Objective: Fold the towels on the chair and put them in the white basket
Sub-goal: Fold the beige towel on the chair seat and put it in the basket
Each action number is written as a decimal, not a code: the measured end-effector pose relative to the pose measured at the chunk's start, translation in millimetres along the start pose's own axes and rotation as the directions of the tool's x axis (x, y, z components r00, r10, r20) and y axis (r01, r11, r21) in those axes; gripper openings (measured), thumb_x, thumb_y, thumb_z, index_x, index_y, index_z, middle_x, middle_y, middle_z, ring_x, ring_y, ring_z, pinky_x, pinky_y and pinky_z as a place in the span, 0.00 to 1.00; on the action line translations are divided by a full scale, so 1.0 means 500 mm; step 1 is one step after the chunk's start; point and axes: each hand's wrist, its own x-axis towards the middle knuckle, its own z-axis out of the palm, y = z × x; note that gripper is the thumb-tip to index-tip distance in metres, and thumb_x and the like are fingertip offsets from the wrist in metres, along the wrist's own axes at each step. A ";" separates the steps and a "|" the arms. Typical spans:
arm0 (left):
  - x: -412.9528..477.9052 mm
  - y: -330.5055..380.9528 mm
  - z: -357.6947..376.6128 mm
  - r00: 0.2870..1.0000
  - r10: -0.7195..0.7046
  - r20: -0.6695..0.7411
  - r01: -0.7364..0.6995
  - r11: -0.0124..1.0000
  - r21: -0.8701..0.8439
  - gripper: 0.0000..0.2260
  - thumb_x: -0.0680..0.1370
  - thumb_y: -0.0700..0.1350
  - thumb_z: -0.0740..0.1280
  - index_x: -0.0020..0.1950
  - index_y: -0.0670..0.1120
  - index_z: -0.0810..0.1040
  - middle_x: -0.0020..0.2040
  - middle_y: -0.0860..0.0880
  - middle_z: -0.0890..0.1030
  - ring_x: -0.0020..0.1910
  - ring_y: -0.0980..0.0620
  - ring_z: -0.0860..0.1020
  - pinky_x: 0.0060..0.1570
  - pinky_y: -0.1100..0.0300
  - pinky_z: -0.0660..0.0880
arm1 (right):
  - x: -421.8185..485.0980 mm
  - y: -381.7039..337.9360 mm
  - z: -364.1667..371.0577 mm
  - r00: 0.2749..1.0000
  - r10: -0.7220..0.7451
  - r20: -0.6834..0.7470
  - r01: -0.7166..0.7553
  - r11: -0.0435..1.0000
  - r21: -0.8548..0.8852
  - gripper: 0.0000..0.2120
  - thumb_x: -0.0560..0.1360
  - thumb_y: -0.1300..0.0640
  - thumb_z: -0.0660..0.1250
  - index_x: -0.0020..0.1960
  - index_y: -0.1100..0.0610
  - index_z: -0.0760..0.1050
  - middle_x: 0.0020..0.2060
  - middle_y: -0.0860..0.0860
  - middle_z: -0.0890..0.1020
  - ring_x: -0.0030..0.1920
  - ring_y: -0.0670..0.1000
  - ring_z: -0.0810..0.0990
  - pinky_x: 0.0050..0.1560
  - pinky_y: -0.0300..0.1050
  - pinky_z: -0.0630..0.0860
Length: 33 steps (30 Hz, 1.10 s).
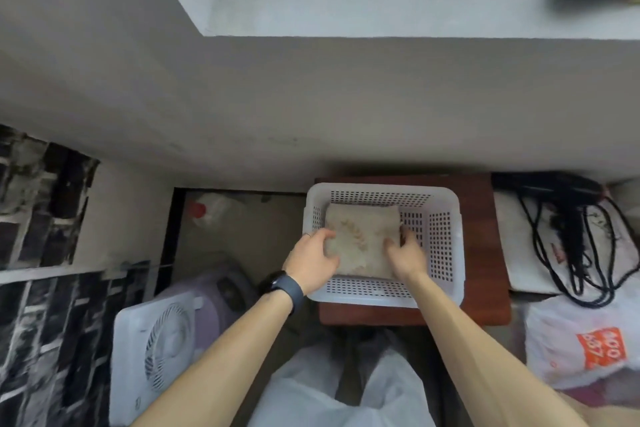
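Right, both hands are down inside the white basket (446,246), which sits on a reddish-brown worktop (485,288) just past the person's knees, up against the grey wall. The folded towel (360,239), beige with a faint leafy pattern, lies flat in the basket, pushed over to the nine o'clock side, with bare perforated floor showing at three o'clock. The left hand (315,260) is on the towel's nine o'clock edge, grip clamped on the cloth, thumb lying across the top and fingers curled at the fold; a dark watch (280,284) shows on that wrist. The right hand (407,253) takes the three o'clock edge, grip closed on the towel too, fingers curled over and tucked down beside it. Both forearms reach in from six o'clock over the basket's near rim. Around the scene: a white box fan (156,350) on the floor at eight o'clock of the basket, a bottle with a red cap (204,211) lying at nine o'clock, a tangle of black cords (568,239) at three o'clock, and a white plastic bag with an orange label (571,343) at four o'clock. Up at twelve o'clock runs a grey window sill (346,3)
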 end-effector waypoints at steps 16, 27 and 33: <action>0.145 -0.017 0.084 0.967 0.181 0.178 -0.242 0.441 0.864 0.42 0.78 0.61 0.62 0.80 0.51 0.37 0.80 0.38 0.45 0.78 0.33 0.47 0.72 0.38 0.34 | 0.073 0.104 0.007 0.826 -0.511 0.236 0.508 0.496 -0.705 0.29 0.83 0.46 0.47 0.82 0.49 0.43 0.81 0.47 0.41 0.80 0.49 0.40 0.79 0.57 0.46; 0.167 -0.034 0.095 0.973 0.158 0.166 -0.220 0.435 0.873 0.44 0.78 0.63 0.62 0.78 0.54 0.33 0.80 0.43 0.36 0.78 0.37 0.41 0.69 0.43 0.28 | 0.080 0.123 0.049 0.906 -0.383 0.179 0.378 0.542 -0.751 0.31 0.82 0.42 0.40 0.79 0.48 0.31 0.78 0.46 0.32 0.79 0.49 0.34 0.79 0.58 0.41; 0.125 -0.020 0.086 0.961 0.246 0.127 -0.236 0.493 0.837 0.35 0.79 0.51 0.61 0.80 0.52 0.46 0.81 0.43 0.42 0.79 0.38 0.44 0.74 0.41 0.35 | 0.043 0.087 0.025 0.906 -0.377 0.191 0.403 0.636 -0.658 0.32 0.81 0.47 0.52 0.82 0.53 0.45 0.81 0.56 0.44 0.80 0.58 0.50 0.77 0.56 0.58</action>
